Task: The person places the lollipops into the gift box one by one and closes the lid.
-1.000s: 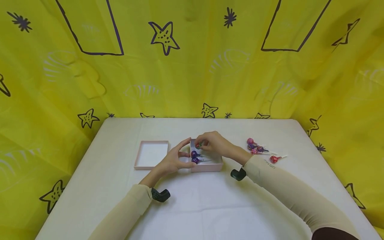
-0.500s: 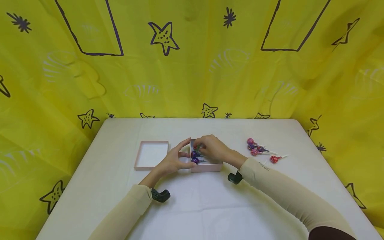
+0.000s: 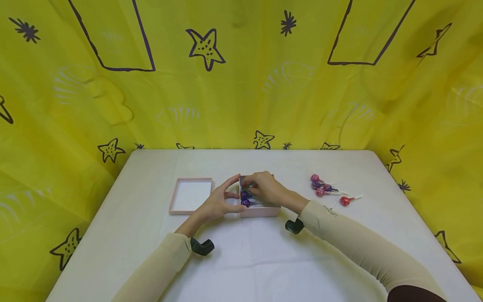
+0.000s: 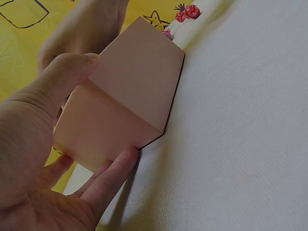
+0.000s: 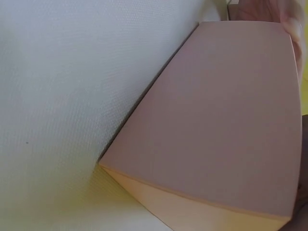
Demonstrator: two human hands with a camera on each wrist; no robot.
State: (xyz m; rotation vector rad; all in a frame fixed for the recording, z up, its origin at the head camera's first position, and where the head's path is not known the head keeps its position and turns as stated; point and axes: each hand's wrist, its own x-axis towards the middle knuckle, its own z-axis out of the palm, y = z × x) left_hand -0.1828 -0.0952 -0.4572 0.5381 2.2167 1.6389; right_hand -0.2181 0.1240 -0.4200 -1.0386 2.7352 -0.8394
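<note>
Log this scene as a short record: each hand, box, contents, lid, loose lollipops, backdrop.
Left hand: holds the pink box, thumb at its front, fingers along its left side
Right hand: inside the box, fingers at a partly hidden lollipop; grip unclear
Box: open, on the white table
Contents: purple-wrapped lollipops, partly hidden
Lid: left of the box, apart from it
Loose lollipops: right of the box, one red
Backdrop: yellow, with starfish drawings
</note>
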